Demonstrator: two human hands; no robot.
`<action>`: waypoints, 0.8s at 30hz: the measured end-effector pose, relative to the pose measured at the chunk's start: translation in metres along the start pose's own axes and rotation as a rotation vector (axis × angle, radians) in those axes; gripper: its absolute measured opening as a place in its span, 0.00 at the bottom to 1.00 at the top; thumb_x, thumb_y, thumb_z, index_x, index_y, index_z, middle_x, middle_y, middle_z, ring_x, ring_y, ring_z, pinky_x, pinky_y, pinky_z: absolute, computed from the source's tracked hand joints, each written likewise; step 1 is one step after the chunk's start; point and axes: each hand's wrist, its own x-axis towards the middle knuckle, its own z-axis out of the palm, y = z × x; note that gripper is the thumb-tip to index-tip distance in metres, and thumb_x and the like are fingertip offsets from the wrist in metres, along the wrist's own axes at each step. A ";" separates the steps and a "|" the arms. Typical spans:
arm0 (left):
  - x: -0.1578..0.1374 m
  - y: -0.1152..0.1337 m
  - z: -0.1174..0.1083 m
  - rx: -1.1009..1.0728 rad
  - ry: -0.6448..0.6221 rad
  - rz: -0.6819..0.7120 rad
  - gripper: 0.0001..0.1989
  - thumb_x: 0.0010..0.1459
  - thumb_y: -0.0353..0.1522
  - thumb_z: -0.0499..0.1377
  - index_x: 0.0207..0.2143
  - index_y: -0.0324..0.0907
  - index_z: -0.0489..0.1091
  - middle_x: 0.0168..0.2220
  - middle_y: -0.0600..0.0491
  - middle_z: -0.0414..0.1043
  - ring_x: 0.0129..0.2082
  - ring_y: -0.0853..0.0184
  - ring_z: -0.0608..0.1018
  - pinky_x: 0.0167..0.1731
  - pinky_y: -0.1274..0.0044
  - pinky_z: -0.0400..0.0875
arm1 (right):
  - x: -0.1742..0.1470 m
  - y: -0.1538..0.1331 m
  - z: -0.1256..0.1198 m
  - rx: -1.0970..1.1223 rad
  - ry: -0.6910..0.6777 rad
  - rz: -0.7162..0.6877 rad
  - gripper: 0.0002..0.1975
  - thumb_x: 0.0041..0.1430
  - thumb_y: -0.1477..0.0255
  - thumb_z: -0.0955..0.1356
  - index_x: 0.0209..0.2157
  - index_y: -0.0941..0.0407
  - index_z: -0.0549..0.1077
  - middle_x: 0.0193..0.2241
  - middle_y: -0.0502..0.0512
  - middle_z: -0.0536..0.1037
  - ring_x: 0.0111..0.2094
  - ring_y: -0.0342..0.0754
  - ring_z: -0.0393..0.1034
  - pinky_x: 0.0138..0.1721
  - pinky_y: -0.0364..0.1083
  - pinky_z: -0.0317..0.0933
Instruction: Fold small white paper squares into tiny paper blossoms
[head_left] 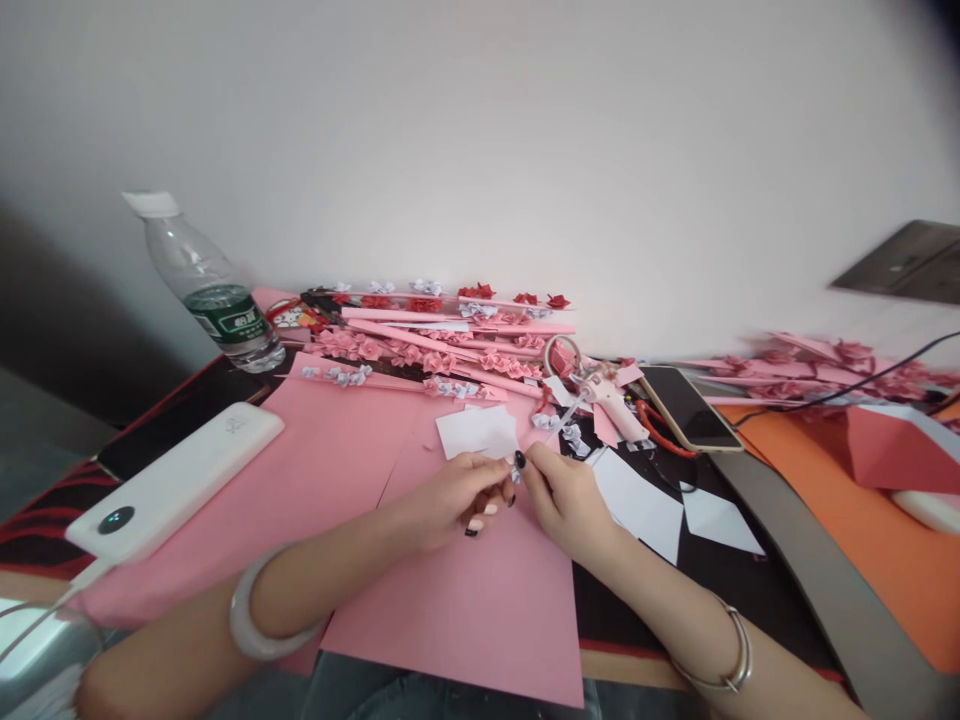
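My left hand (466, 497) and my right hand (568, 500) meet above the pink paper sheet (480, 610). Between their pinched fingertips is a small white paper flower (516, 476), mostly covered by the fingers. Just beyond the hands lie white paper squares (480, 432) and several finished white paper flowers (576, 439). A pale pink glue gun (613, 405) rests past my right hand, its nozzle pointing down toward the hands. More white paper (641, 505) lies partly behind my right wrist.
Pink paper stems (435, 342) with paper flowers pile along the wall. At left stand a water bottle (229, 315) and a white power bank (176, 480) with a cable. On the right are a phone (690, 408), orange paper (870, 540) and a red sheet (900, 450).
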 end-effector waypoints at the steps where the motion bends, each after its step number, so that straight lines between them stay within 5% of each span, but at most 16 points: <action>1: 0.000 0.000 -0.001 -0.003 -0.002 0.005 0.16 0.56 0.40 0.53 0.22 0.37 0.62 0.13 0.61 0.55 0.09 0.81 0.54 0.11 0.84 0.45 | 0.000 0.000 0.000 -0.007 0.003 -0.001 0.10 0.60 0.75 0.56 0.25 0.55 0.56 0.17 0.46 0.59 0.18 0.41 0.57 0.22 0.40 0.48; 24: 0.002 0.002 -0.008 -0.004 -0.050 0.085 0.14 0.49 0.38 0.61 0.25 0.35 0.66 0.17 0.60 0.58 0.14 0.79 0.60 0.12 0.85 0.57 | 0.001 0.003 -0.005 0.322 -0.141 0.007 0.13 0.65 0.68 0.53 0.27 0.55 0.58 0.19 0.45 0.57 0.19 0.40 0.52 0.23 0.40 0.48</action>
